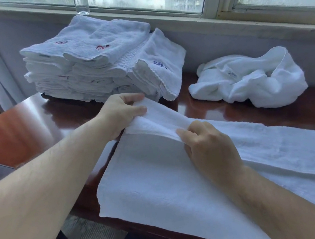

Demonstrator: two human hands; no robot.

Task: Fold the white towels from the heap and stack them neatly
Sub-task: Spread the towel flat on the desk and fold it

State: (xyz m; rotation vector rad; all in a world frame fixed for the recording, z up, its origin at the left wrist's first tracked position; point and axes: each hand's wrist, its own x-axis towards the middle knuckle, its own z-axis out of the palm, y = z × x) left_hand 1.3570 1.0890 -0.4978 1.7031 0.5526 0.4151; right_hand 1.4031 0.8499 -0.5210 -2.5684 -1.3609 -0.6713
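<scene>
A long white towel [161, 183] lies spread across the dark wooden table [66, 112], running off to the right. My left hand [121, 114] pinches the towel's far left corner and holds it lifted. My right hand [206, 144] pinches the same raised end edge nearer to me. A tall stack of folded white towels [92, 65] stands at the back left under the window. A crumpled heap of white towels [252, 81] lies at the back right.
A window sill [220, 27] and wall run behind the table. A glass [81, 0] stands on the sill above the stack. A chair [13, 135] is at the left, and floor shows below the table's near edge.
</scene>
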